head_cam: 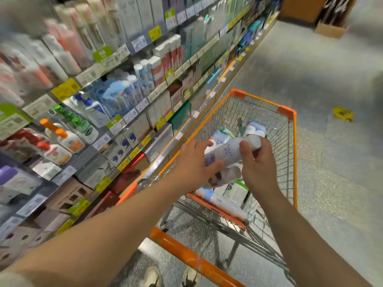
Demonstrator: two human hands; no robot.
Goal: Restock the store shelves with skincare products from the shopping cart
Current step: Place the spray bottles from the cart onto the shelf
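Two hands on one white bottle [230, 151], held tilted over the shopping cart [287, 112]: left hand [193, 164] fingers wrapped round its lower end, right hand [256, 162] fingers closed near the cap end. More skincare products [228, 200] lie in the cart, shelves [116, 129] on the left.

1 head view, looking down and forward, close over the cart [291, 162], shelves [116, 129] running along its left edge.

Both arms stretched fwd, bare. Left hand [193, 162] & right hand [257, 162] close together, fingers curled in a grip.
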